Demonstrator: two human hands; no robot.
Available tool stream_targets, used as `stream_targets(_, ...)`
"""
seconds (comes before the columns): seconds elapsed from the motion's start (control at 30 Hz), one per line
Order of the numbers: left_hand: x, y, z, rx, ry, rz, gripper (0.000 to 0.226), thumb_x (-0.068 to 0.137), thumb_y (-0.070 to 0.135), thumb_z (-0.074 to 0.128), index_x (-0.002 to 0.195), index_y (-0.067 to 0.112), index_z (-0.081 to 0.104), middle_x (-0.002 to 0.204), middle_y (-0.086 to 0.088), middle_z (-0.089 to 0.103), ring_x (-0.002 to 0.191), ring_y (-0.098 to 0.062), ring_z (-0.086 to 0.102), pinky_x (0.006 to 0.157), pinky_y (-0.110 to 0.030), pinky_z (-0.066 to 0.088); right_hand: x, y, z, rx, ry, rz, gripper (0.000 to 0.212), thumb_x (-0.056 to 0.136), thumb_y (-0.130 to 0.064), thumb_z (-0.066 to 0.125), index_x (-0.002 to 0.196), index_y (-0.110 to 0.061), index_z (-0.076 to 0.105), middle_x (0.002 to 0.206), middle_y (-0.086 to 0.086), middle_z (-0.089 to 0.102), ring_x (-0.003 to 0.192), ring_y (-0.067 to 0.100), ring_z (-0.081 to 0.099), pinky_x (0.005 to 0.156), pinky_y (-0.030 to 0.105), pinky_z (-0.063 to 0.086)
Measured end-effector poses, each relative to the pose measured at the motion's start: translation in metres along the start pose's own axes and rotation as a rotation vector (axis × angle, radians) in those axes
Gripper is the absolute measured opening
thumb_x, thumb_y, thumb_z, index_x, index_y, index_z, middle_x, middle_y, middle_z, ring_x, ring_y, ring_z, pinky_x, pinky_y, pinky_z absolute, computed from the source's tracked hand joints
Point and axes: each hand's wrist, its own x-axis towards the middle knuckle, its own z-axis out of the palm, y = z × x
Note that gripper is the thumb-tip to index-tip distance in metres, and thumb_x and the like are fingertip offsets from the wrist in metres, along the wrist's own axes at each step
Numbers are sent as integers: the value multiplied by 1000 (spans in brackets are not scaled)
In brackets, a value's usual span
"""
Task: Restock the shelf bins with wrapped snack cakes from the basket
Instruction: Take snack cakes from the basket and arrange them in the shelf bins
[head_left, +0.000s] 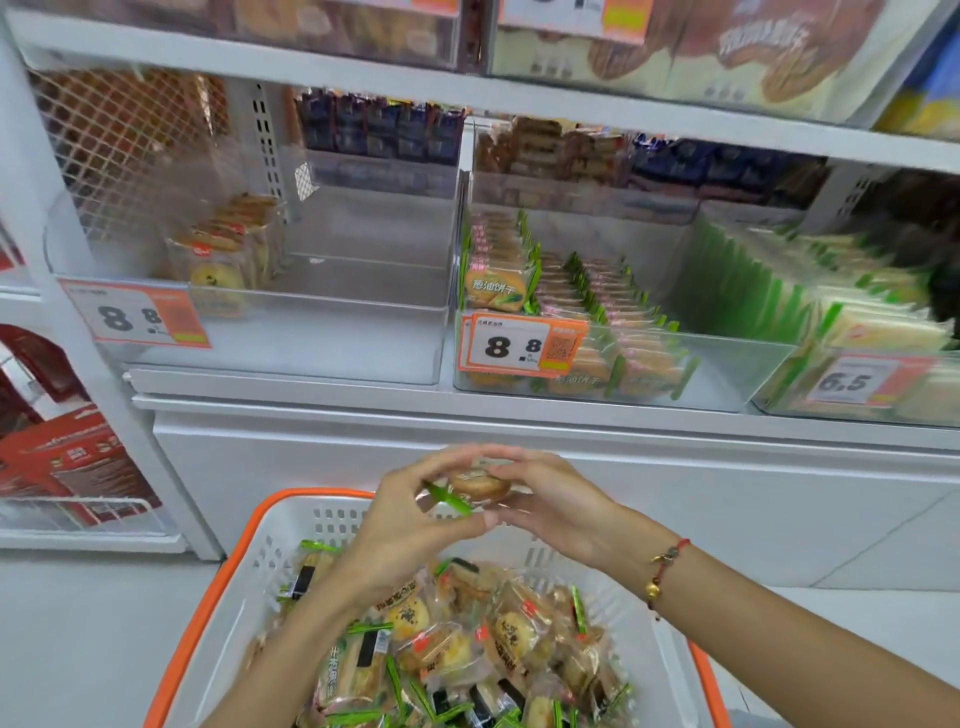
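Observation:
Above the white basket with the orange rim (244, 566), both hands hold a small stack of wrapped snack cakes (478, 486) with a green-edged wrapper. My left hand (410, 525) grips it from the left and below. My right hand (550, 499) pinches it from the right. The basket is full of several wrapped cakes (457, 644) with green and clear wrappers. On the shelf, the left clear bin (311, 332) holds one short row of yellow round cakes (223, 260). The middle bin (727, 374) holds rows of green-wrapped biscuits (582, 306).
A third bin (857, 332) of green-edged packs stands at the right. Orange price tags (524, 348) hang on the bin fronts. A higher shelf (467, 88) carries more snack bins. Red cartons (72, 462) sit on a low rack at the left. A white cabinet front (363, 457) lies below the shelf.

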Motion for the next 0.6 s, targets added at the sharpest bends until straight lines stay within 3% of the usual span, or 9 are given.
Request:
stream_targets(0.1,7,13,1,-156,26,-116,69,54,32,86,118,31,59,119,17,62,111,4,56,87,-15,46,-9,-11,-10,-51,57,-144,34,94,1,52,124,-13,54,119,10,64,95,21,65,79,26,55)
stream_targets(0.17,16,21,3,-289,58,-235,44,69,31,77,109,25,61,119,6,62,108,-8,60,86,-24,48,-16,-20,-15,-146,47,-252,41,90,4,57,124,-20,54,123,1,61,102,17,64,83,27,55)
stream_targets(0.23,19,34,5,-189,66,-282,14,88,21,65,102,21,64,111,-2,66,101,-14,63,84,-24,50,-24,-28,-15,-249,27,-332,47,87,4,62,123,-26,55,121,-3,63,107,15,64,87,28,55)
stream_targets(0.3,19,41,6,-19,11,-213,12,91,17,62,103,18,65,101,-1,70,91,-10,66,79,-17,50,-31,-35,-14,-293,42,-402,48,85,3,65,123,-24,56,118,-2,66,105,13,65,86,26,55)
stream_targets(0.37,20,48,6,-5,-23,-124,11,90,16,63,101,16,67,94,1,70,84,-8,67,75,-14,50,-36,-42,-15,-261,100,-442,46,83,3,68,121,-21,57,115,0,67,99,11,66,81,22,54)
stream_targets(0.47,27,58,9,30,8,24,11,85,18,68,95,21,70,89,5,72,87,-6,66,78,-14,50,-45,-58,-21,-420,132,-465,48,77,-5,77,117,-25,60,112,-4,68,100,4,65,81,15,52)
stream_targets(0.6,43,79,18,10,98,148,17,79,21,73,96,21,68,83,8,73,81,-2,67,74,-13,50,-55,-87,-32,-672,59,-515,43,67,-24,83,107,-29,68,105,-6,72,99,9,67,92,26,52)
